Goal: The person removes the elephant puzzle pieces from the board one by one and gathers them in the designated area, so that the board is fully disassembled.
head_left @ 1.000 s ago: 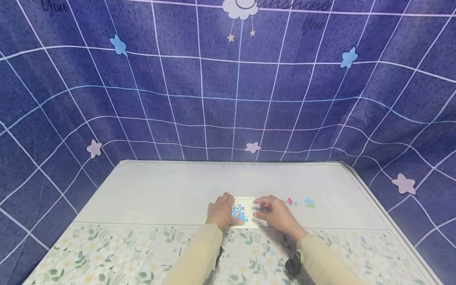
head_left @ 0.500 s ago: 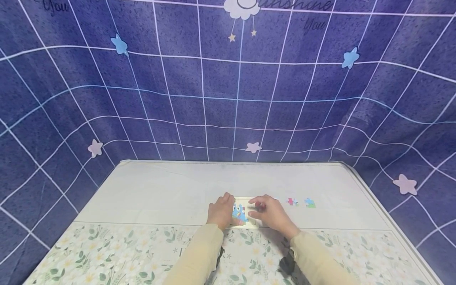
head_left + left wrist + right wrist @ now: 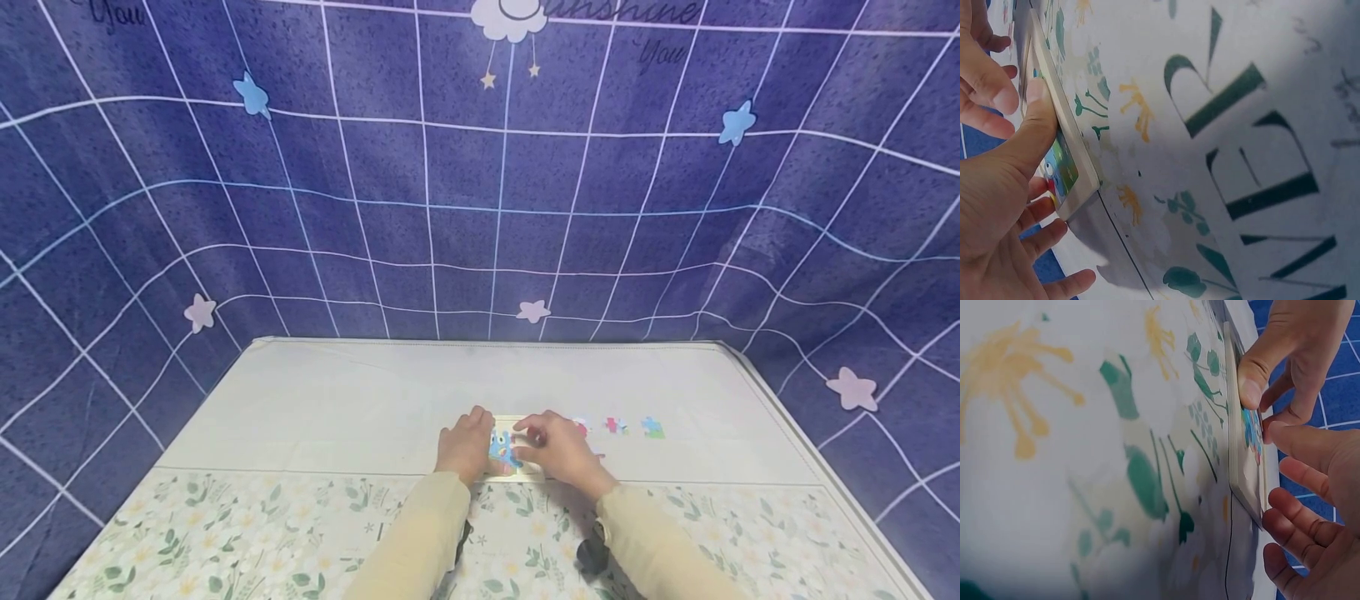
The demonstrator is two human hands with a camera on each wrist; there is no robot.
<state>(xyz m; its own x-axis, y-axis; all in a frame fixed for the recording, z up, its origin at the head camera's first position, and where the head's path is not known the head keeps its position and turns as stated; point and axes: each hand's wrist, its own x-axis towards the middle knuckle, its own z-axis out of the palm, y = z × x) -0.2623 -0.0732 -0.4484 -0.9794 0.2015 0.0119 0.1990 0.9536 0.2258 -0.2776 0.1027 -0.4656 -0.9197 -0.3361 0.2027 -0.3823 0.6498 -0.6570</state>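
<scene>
A shallow jigsaw tray (image 3: 531, 477) lies near the seam between the white and flowered areas. Joined blue jigsaw pieces (image 3: 501, 451), showing a cartoon face, fill its left part. My left hand (image 3: 465, 443) rests on the tray's left side. In the left wrist view its thumb (image 3: 1038, 115) presses down over the near rim, with the other fingers loosely spread. My right hand (image 3: 558, 450) hovers over the tray's right part, thumb and index apart beside the joined pieces. In the right wrist view, this hand's fingers (image 3: 1300, 522) are loosely bent, and nothing shows between them.
Right of the tray lie loose pieces: a red-and-white one (image 3: 581, 427) partly behind my right hand, a pink-and-blue one (image 3: 615, 425) and a blue-and-green one (image 3: 652, 427). A purple checked cloth (image 3: 465, 233) hangs behind the table (image 3: 360, 392).
My right hand has moved left over the tray, up to the joined pieces, uncovering the red-and-white loose piece behind it. My left hand has stayed in place.
</scene>
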